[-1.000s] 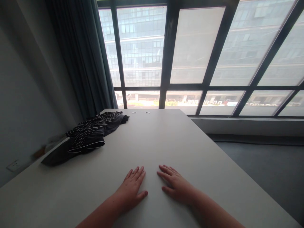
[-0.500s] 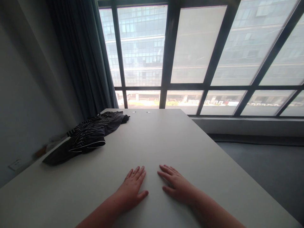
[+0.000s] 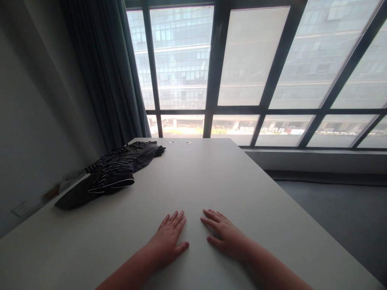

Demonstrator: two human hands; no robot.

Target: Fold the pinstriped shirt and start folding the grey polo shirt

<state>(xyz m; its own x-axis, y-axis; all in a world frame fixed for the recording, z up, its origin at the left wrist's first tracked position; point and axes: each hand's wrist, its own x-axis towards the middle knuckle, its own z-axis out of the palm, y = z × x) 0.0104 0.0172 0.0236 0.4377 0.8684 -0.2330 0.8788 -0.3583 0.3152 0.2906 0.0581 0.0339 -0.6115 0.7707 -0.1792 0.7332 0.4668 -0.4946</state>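
My left hand [image 3: 168,239] lies flat on the white table [image 3: 199,177], fingers stretched out and thumb apart. Across a narrow gap, my right hand [image 3: 225,235] rests on the same tabletop, also open, its fingers pointing toward the left hand. Neither holds anything. Farther off, along the table's left side, lies a crumpled dark garment [image 3: 113,173] with thin white stripes and a pale piping line near its closer end. It is nearer to my left hand but apart from it. Its exact kind is hidden by the folds.
Two small round white fittings [image 3: 180,142] sit at the table's far end. Beyond stand large framed windows [image 3: 213,80] and a dark curtain [image 3: 102,72]. A wall with a socket [image 3: 21,208] is on the left, and grey floor [image 3: 338,217] shows on the right.
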